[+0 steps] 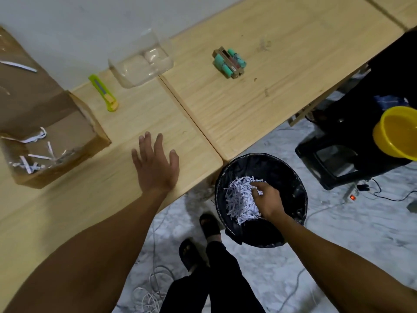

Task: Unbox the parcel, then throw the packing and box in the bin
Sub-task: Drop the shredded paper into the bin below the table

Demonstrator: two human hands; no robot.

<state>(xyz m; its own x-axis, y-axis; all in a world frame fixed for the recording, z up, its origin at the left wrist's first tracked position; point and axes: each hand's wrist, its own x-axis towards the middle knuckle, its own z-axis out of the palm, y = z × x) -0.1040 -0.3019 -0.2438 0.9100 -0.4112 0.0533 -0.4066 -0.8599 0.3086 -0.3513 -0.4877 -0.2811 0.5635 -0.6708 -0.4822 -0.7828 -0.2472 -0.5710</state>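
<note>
- One cardboard box (52,141) is sitting open on the left end of the wooden table (248,105), with its flaps up and just a handful of white paper strips (33,154) lying in the bottom, plus one strip on a flap.
- One black bin (291,175) is standing on the floor right at the table's corner, lined with a black bag, and one big clump of shredded paper (239,199) is piling up inside it.
- The right hand (267,201) is reaching down into the bin, fingers curling loosely over the shreds. Can't really tell if it's gripping any or just letting go.
- The left hand (155,163) is hovering over or resting on the table beside the box, fingers spread and straight, holding nothing.
- One green and yellow box cutter (103,92) is lying on the table just past the box.
- One clear plastic tray (142,62) is sitting near the wall, next to the cutter.
- One unboxed item (229,62), a cardboard holder with what look like four teal cylinders, is lying further along the table, well apart from the box.
- One yellow bowl (397,132) is sitting off to the right on a black stand.
- Two feet in black sandals are showing on the marbled floor, with loose white cables lying around.
</note>
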